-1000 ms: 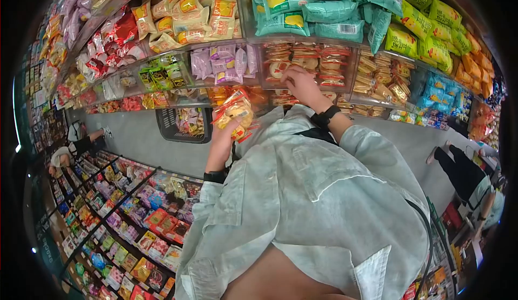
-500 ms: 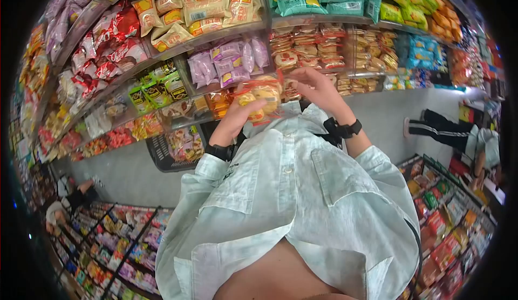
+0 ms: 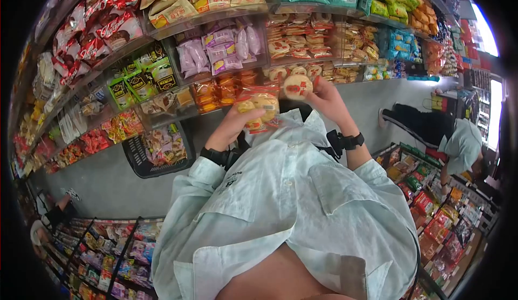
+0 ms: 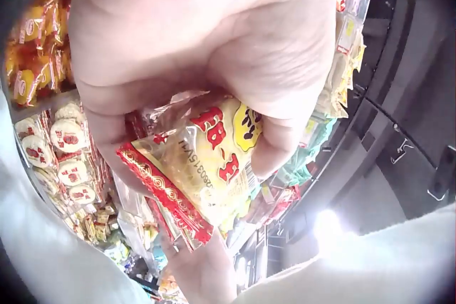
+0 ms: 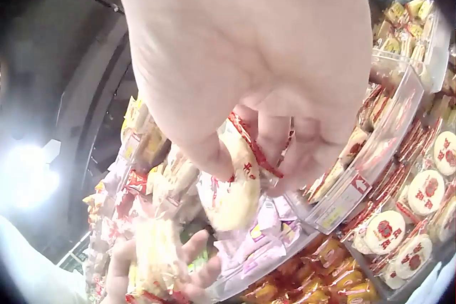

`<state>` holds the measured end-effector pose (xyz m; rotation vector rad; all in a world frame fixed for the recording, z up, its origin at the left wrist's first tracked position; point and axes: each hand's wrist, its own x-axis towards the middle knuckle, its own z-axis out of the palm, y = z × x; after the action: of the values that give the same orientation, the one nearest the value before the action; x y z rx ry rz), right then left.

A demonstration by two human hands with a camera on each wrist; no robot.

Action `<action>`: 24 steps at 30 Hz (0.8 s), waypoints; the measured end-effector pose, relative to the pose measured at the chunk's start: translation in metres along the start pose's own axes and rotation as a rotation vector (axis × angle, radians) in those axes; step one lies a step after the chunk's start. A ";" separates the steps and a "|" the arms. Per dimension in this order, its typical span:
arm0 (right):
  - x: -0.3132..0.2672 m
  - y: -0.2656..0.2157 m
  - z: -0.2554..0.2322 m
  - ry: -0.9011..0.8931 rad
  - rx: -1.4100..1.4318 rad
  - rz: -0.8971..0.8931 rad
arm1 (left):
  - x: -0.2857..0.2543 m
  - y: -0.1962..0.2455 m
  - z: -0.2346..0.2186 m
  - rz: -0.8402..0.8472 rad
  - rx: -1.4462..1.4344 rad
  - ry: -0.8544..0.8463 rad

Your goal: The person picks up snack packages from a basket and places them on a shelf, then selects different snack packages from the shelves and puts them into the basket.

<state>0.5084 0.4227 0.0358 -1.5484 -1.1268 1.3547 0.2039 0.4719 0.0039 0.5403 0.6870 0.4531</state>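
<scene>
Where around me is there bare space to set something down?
Bare floor shows between the basket and the lower-left rack, and between your right hand and the person at right. The bins are crowded with packets; the basket holds some too.

From above the pale green cloth shirt [image 3: 259, 208], the head camera looks forward and steeply down, very wide (black at the corners). Each wrist camera peers closely fingerward, the bare left hand [image 4: 206, 47] or right hand [image 5: 249, 54] across its top. All three share the shelved, round, red-stamped cream biscuits [image 5: 386, 232].
</scene>
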 end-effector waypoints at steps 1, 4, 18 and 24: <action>0.003 -0.004 -0.012 0.018 -0.171 0.040 | -0.006 -0.001 0.001 0.043 -0.020 0.025; 0.021 -0.012 -0.025 0.190 0.032 0.009 | -0.017 -0.018 -0.005 0.117 -0.056 0.134; 0.098 0.063 -0.104 -0.056 0.238 0.224 | -0.084 -0.160 0.137 0.425 -0.272 0.920; 0.077 0.071 -0.113 -0.037 0.107 0.178 | -0.102 -0.192 0.204 0.376 -0.316 1.034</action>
<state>0.6325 0.4743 -0.0395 -1.5810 -0.9397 1.5414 0.3165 0.2036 0.0684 0.0900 1.4723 1.2055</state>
